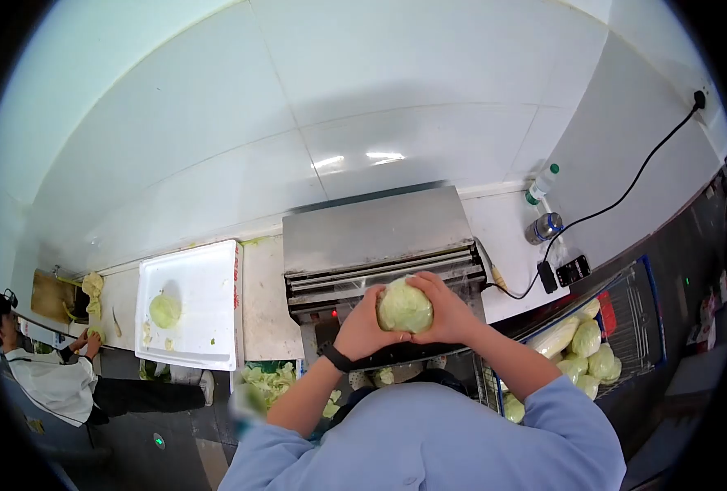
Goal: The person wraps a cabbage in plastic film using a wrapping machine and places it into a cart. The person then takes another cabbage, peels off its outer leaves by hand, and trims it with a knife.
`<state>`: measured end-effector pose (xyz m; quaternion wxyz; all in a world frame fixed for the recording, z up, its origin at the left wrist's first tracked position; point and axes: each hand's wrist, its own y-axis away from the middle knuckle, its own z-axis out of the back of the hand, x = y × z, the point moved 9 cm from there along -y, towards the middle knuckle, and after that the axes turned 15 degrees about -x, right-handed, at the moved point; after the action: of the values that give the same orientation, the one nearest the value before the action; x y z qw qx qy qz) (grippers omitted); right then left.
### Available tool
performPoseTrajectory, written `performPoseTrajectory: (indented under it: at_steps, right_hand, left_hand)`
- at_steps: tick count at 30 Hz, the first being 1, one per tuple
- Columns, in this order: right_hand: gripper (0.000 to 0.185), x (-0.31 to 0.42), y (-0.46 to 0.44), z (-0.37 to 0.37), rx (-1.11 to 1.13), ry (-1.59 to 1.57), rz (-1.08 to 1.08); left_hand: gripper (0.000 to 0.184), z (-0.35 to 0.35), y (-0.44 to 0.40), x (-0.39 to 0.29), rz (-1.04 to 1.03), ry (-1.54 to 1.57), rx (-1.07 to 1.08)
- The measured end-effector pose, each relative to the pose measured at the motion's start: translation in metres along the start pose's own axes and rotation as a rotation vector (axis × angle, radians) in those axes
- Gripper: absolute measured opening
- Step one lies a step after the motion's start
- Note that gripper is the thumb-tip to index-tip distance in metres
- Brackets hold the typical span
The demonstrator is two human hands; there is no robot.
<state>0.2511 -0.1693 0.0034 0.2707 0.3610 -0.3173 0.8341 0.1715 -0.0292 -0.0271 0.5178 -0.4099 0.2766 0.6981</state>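
A pale green cabbage is between my two hands, above the front edge of a metal film-wrapping machine. My left hand is curved around its left side, and my right hand grips the right side. The thumbs lie along the near side of the cabbage. Some clear film shows on the machine near my left hand. The cabbage has a shiny surface, but I cannot tell whether film covers all of it. A red light glows on the machine's front.
A white tray holds another cabbage. Loose leaves lie below, and a cart of cabbages stands right. A knife, bottle, jar, phone and black cable are beside the machine. Another person works far left.
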Motion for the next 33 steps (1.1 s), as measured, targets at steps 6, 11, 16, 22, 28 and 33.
performPoseTrajectory:
  at_steps: [6, 11, 16, 22, 28, 33]
  right_hand:
    - [0.101, 0.001, 0.029, -0.013, 0.000, 0.040, -0.004]
    - [0.100, -0.005, 0.031, -0.013, 0.005, 0.024, -0.045]
    - [0.101, -0.017, 0.035, -0.019, 0.051, 0.019, -0.040]
    - [0.102, -0.027, 0.042, -0.028, 0.149, -0.046, -0.089]
    - [0.106, -0.032, 0.067, -0.043, 0.255, -0.084, -0.206]
    - [0.106, -0.017, 0.078, -0.053, 0.263, -0.056, -0.273]
  left_hand:
    - [0.107, 0.001, 0.036, -0.005, -0.254, -0.282, -0.111]
    - [0.105, -0.009, 0.048, 0.009, -0.275, -0.335, -0.119]
    - [0.101, -0.018, 0.056, 0.010, -0.282, -0.411, -0.146]
    - [0.099, -0.028, 0.068, 0.018, -0.261, -0.417, -0.108]
    - [0.098, -0.029, 0.089, 0.020, -0.242, -0.377, -0.045]
    - [0.097, -0.017, 0.104, 0.025, -0.319, -0.339, -0.051]
